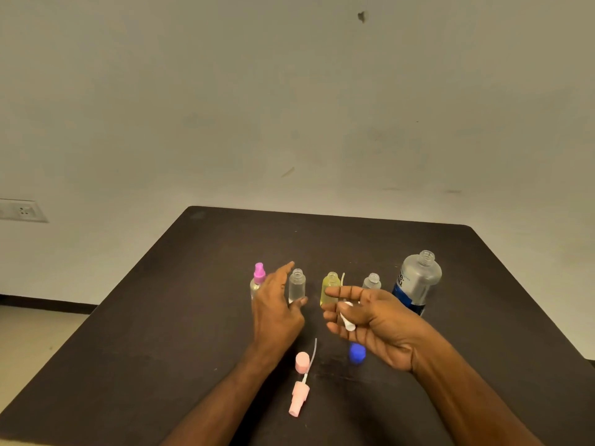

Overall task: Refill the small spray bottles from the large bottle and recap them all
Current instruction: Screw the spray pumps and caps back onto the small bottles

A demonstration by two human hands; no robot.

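Four small spray bottles stand in a row across the middle of the table (193, 284). The clear bottle (297, 286) is uncapped, and the left hand (277, 309) reaches around it, fingers straight and slightly spread, thumb at its base, apparently to steady it. Just right of it, the right hand (367, 317) loosely pinches a white spray top (347, 317), tube pointing up beside the yellow bottle (330, 286), probably for recapping. Far left, the pink-capped bottle (258, 280) is already closed. At right the large bottle (417, 283) stands open, its blue cap (357, 352) lying nearer. A pink spray top (299, 392) and pink cover (302, 362) wait nearest.
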